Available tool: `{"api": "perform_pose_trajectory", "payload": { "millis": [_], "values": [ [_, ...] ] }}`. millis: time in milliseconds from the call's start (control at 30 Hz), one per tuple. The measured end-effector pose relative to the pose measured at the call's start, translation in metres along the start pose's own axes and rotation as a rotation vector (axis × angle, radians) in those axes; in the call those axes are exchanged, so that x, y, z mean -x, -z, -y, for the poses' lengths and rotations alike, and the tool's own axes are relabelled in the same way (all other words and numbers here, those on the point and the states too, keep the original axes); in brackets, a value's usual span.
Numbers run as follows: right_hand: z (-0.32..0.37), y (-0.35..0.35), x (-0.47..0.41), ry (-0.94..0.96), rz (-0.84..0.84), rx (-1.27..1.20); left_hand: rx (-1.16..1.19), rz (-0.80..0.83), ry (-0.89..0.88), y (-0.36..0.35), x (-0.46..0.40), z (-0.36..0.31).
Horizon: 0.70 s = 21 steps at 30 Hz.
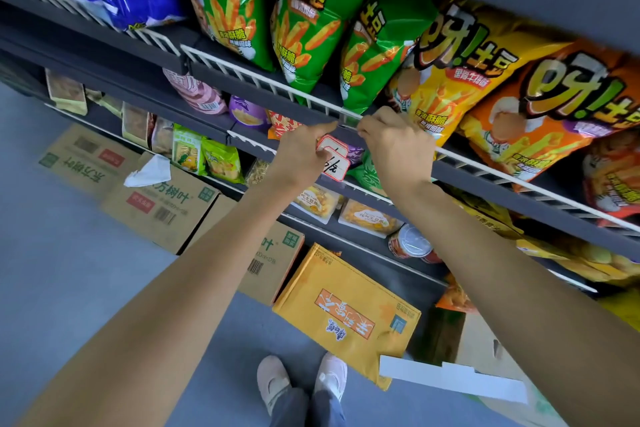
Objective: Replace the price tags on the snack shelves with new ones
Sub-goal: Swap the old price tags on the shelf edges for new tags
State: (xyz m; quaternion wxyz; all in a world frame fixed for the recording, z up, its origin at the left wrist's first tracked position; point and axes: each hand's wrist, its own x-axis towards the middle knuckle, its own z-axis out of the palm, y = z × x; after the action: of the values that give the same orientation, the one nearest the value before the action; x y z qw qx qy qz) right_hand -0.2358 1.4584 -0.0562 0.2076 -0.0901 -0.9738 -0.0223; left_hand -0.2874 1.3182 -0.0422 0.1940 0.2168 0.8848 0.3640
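Note:
Both my hands reach up to the white wire rail [263,83] along the front of the chip shelf. My left hand [301,152] holds red-and-white price tags [334,159] with handwritten numbers in its curled fingers, and its index finger points along the rail. My right hand [394,142] pinches at the rail edge, just right of the left fingertip. What sits between the right fingertips is too small to tell. Green [304,28], yellow [450,69] and orange [540,107] chip bags stand behind the rail.
Lower shelves [214,135] hold more snack packs and a can [412,243]. Brown cardboard boxes [162,204] and a yellow box [346,312] lie on the grey floor [69,270]. A white strip [450,378] rests at lower right. My feet [301,381] stand just left of the yellow box.

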Motion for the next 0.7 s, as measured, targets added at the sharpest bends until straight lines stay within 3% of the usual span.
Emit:
{"api": "perform_pose_trajectory", "payload": {
  "millis": [500, 700],
  "values": [
    [-0.003, 0.003, -0.002, 0.252, -0.009, 0.106, -0.065, 0.036, -0.001, 0.009, 0.004, -0.012],
    [-0.004, 0.002, 0.002, 0.222, 0.012, 0.120, -0.076, 0.044, -0.005, 0.009, 0.006, -0.015]
  ]
}}
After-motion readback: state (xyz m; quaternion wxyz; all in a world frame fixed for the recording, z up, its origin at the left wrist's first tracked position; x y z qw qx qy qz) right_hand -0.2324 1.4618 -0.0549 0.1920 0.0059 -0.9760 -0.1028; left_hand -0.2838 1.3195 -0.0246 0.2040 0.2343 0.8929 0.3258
